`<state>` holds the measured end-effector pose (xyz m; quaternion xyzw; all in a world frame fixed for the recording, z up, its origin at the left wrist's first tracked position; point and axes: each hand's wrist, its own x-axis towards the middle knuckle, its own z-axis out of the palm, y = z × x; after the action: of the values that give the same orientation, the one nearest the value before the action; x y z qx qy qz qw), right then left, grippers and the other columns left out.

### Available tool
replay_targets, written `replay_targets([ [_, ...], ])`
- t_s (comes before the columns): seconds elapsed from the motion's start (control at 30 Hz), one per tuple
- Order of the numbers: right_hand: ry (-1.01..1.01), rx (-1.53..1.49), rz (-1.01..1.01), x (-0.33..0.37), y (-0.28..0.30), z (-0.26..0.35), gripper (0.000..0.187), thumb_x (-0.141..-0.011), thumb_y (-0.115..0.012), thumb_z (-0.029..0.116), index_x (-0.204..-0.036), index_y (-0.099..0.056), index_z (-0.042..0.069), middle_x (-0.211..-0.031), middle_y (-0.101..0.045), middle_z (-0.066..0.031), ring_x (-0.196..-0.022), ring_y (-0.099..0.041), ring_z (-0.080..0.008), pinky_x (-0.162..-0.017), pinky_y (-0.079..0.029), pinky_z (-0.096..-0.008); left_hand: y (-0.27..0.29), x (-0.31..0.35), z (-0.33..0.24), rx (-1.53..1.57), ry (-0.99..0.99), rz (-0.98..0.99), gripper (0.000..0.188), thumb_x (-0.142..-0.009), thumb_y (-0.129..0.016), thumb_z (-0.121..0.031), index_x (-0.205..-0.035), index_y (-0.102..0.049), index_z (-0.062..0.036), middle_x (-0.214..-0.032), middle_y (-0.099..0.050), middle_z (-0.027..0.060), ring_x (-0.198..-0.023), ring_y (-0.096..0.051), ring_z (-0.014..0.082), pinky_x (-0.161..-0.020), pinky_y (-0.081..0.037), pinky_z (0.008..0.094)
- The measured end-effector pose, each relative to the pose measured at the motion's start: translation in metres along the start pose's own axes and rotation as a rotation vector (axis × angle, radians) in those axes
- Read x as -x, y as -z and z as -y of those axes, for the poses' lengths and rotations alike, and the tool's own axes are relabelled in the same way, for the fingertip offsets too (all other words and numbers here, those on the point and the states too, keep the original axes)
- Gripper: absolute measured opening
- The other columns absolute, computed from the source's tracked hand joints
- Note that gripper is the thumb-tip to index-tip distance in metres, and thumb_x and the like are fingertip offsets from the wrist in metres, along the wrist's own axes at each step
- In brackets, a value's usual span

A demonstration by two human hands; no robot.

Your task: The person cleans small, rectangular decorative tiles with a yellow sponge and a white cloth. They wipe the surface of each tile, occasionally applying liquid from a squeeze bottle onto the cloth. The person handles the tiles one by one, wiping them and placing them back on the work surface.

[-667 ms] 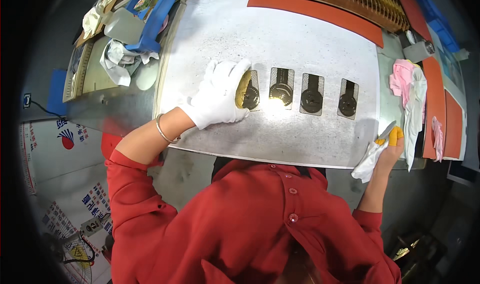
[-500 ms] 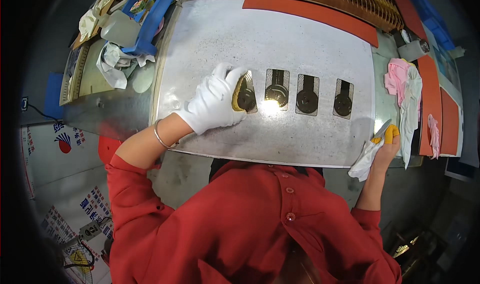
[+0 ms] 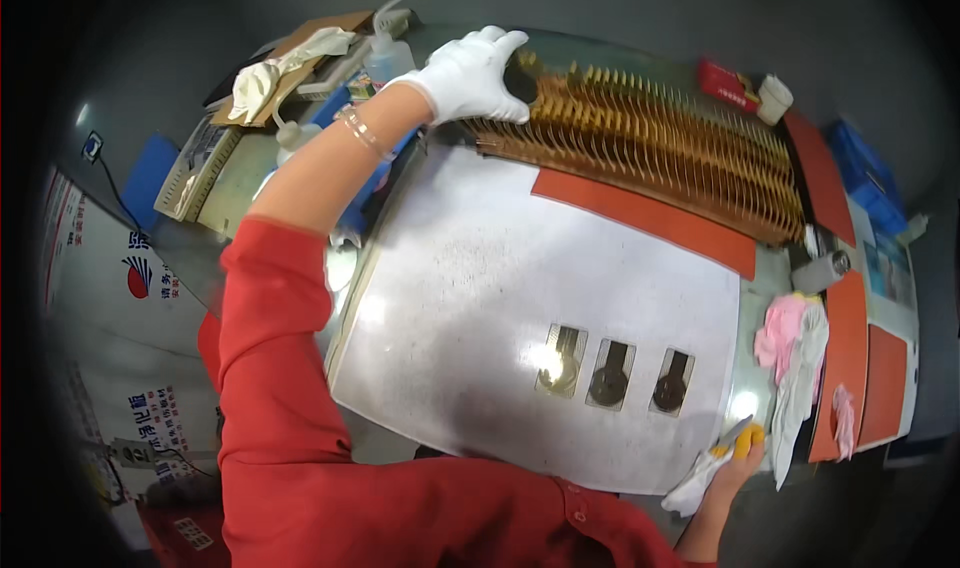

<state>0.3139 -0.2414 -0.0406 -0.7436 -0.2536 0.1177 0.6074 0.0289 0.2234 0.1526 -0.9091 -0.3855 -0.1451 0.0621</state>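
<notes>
My left hand (image 3: 472,76), in a white glove, reaches to the left end of a long brown rack. Its thumb and fingers curve round a dark, thin plate (image 3: 522,76) with a gold-coloured edge; whether the plate sits in a slot cannot be made out. My right hand (image 3: 737,458), with yellow covers on some fingertips, stays by the mat's lower right corner, gripping a white cloth (image 3: 692,484) and a slim grey blade-like tool (image 3: 737,430). Three small rectangular pieces with dark round-and-stem shapes lie in a row on the white mat (image 3: 470,298), the middle one (image 3: 609,376) among them.
Behind the mat stands the rack (image 3: 660,153), full of upright gold-coloured plates, with an orange strip (image 3: 640,218) before it. Pink cloth (image 3: 780,330) and a clear bottle (image 3: 820,271) are at the right. Squeeze bottles (image 3: 388,60) and a tray (image 3: 195,173) occupy the left.
My left hand has moved from the mat up to the rack's left end, taking the leftmost plate off the row. My right hand keeps its hold. The view has shifted upward.
</notes>
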Motion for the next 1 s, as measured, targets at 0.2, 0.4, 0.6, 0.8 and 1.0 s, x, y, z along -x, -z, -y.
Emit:
replay_targets([
  [0.2,-0.007,-0.178,-0.072,0.003,-0.011,0.007,0.011,-0.085,-0.051,0.012,-0.084,-0.051,0.001,-0.079,-0.052,-0.0016,-0.071,-0.046,-0.009,-0.066,-0.038,-0.0219,-0.032,-0.118,0.001,-0.224,0.064,0.308,0.09,-0.061,-0.075,-0.038,-0.135,-0.03,-0.0113,-0.129,-0.041,0.0104,-0.117,-0.042,0.0282,-0.094,-0.039,0.0384],
  [0.4,-0.051,-0.155,0.112,-0.001,0.007,-0.004,0.017,-0.087,-0.047,0.013,-0.096,-0.051,-0.001,-0.087,-0.052,-0.003,-0.078,-0.048,-0.0098,-0.07,-0.039,-0.0223,-0.071,-0.149,-0.011,-0.214,-0.046,0.485,0.093,-0.06,-0.077,-0.036,-0.136,-0.027,-0.0129,-0.13,-0.041,0.0102,-0.117,-0.043,0.0295,-0.092,-0.041,0.0412],
  [0.6,-0.052,-0.091,-0.043,0.001,-0.013,0.017,0.013,-0.086,-0.05,0.013,-0.087,-0.051,0.0,-0.078,-0.052,-0.002,-0.071,-0.047,-0.0079,-0.065,-0.038,-0.0215,-0.082,-0.157,-0.019,-0.266,-0.114,0.498,0.092,-0.06,-0.077,-0.034,-0.136,-0.028,-0.0139,-0.129,-0.043,0.0099,-0.116,-0.044,0.0291,-0.091,-0.042,0.0416],
  [0.8,-0.026,-0.055,-0.032,0.0,-0.008,0.01,0.015,-0.085,-0.051,0.015,-0.084,-0.051,0.0,-0.075,-0.05,-0.0019,-0.066,-0.045,-0.0084,-0.061,-0.036,-0.0219,-0.082,-0.159,-0.023,-0.285,-0.142,0.521,0.094,-0.061,-0.077,-0.034,-0.137,-0.026,-0.014,-0.128,-0.043,0.0126,-0.117,-0.042,0.0306,-0.092,-0.041,0.0416],
  [1.0,-0.047,-0.098,-0.006,-0.001,-0.001,0.005,0.015,-0.085,-0.05,0.015,-0.086,-0.052,0.0,-0.077,-0.051,-0.0019,-0.066,-0.045,-0.0087,-0.061,-0.037,-0.0211,-0.062,-0.148,-0.032,-0.192,-0.111,0.483,0.089,-0.064,-0.074,-0.024,-0.137,-0.024,-0.0097,-0.133,-0.038,0.013,-0.12,-0.04,0.0296,-0.099,-0.035,0.0375],
])
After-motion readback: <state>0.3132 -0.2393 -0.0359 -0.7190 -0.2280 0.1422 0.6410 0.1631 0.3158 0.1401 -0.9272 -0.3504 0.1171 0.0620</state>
